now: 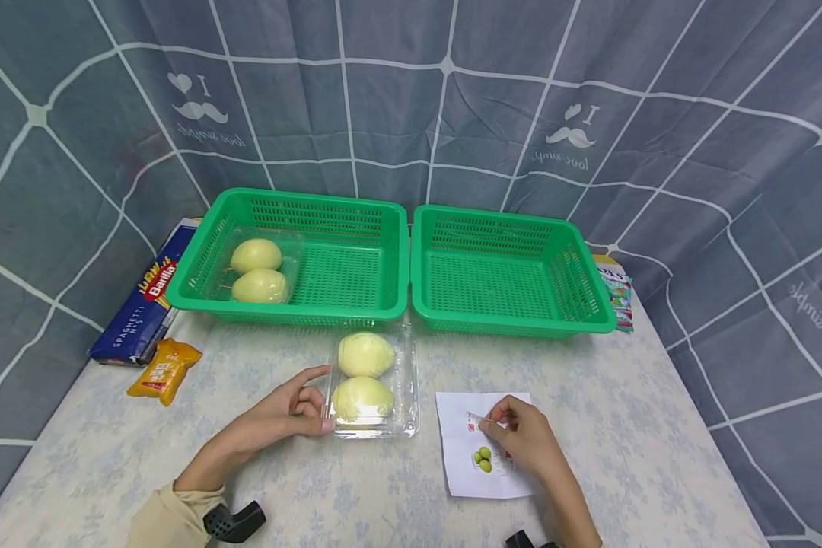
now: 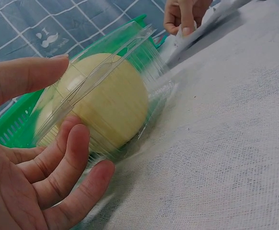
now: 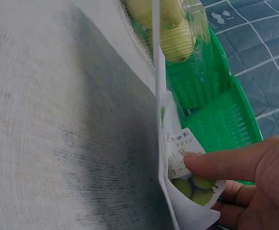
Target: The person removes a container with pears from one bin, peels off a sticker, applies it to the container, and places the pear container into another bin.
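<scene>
A clear plastic clamshell box (image 1: 406, 380) with two pale yellow pears (image 1: 363, 397) lies on the table before the baskets. My left hand (image 1: 291, 407) holds its left side, thumb at the near corner and index finger reaching toward the far end; in the left wrist view its fingertips (image 2: 77, 136) rest by the ribbed wall. To the right, my right hand (image 1: 520, 430) pinches a small white label (image 3: 181, 143) printed with "PEAR" between thumb and fingers. The label stands over a white sheet (image 1: 459, 476), where a sticker with green fruit (image 1: 482, 459) shows.
Two green baskets stand side by side at the back. The left basket (image 1: 342, 278) contains another clear box of pears (image 1: 259, 286); the right basket (image 1: 493, 285) is beside it. A blue spaghetti box (image 1: 140, 308) and an orange snack packet (image 1: 164, 371) lie left, colourful packets (image 1: 619, 297) right.
</scene>
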Action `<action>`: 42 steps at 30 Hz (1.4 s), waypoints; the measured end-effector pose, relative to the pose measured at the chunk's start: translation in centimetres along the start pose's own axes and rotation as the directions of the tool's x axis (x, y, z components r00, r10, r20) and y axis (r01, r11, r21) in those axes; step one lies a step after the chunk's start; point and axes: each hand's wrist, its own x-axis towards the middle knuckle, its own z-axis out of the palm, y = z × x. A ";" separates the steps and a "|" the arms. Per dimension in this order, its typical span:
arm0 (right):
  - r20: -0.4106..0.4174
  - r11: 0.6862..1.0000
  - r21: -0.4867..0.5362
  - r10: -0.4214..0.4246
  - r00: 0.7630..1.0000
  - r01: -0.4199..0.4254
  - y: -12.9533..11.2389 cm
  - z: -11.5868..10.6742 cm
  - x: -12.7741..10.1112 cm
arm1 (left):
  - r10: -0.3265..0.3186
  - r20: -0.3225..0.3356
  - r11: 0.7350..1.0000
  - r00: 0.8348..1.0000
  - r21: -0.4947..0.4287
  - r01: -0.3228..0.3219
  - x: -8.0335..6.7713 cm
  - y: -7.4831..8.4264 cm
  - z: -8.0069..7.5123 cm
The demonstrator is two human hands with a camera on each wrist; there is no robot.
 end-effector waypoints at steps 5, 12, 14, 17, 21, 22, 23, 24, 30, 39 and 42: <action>0.032 0.998 0.057 0.010 0.999 -0.012 0.1 -0.3 -0.2 | -0.004 0.003 1.000 1.000 -0.009 0.004 0.0 0.0 0.0; 0.057 0.995 0.097 -0.009 0.998 0.003 0.2 -0.6 -0.6 | -0.008 0.002 1.000 1.000 -0.002 0.008 0.2 -0.4 0.0; 0.062 0.994 0.108 -0.014 0.998 0.007 0.2 -0.7 -0.7 | -0.006 0.003 1.000 1.000 -0.001 0.006 0.2 -0.4 0.0; 0.069 0.993 0.120 -0.007 0.998 -0.001 0.2 -0.7 -0.8 | -0.004 0.004 1.000 1.000 -0.004 0.004 0.2 -0.4 0.0; 0.075 0.991 0.135 0.000 0.997 -0.010 0.1 -0.7 -1.0 | -0.006 0.003 1.000 1.000 -0.009 0.006 0.1 -0.3 0.0; 0.074 0.990 0.140 0.001 0.997 -0.011 0.1 -0.7 -1.0 | -0.010 0.001 1.000 1.000 -0.011 0.010 0.0 -0.2 -0.1; 0.073 0.989 0.145 0.003 0.997 -0.013 0.1 -0.7 -1.0 | -0.008 0.001 1.000 1.000 -0.014 0.008 0.0 -0.1 -0.1; 0.070 0.989 0.150 0.005 0.998 -0.016 0.1 -0.6 -1.0 | -0.007 0.000 1.000 1.000 -0.014 0.007 0.0 -0.1 -0.1; 0.025 0.990 0.141 0.011 1.000 -0.014 0.6 0.1 -1.2 | 0.007 -0.001 1.000 1.000 -0.017 -0.007 -0.1 0.1 -0.1; 0.028 0.998 0.053 -0.048 0.998 0.046 0.7 1.3 -1.1 | -0.043 -0.018 0.999 0.999 0.004 0.043 0.2 -0.2 0.0; 0.038 0.998 0.039 -0.056 0.998 0.055 0.4 1.4 -1.0 | -0.035 -0.015 0.999 0.999 0.007 0.035 0.2 -0.3 0.0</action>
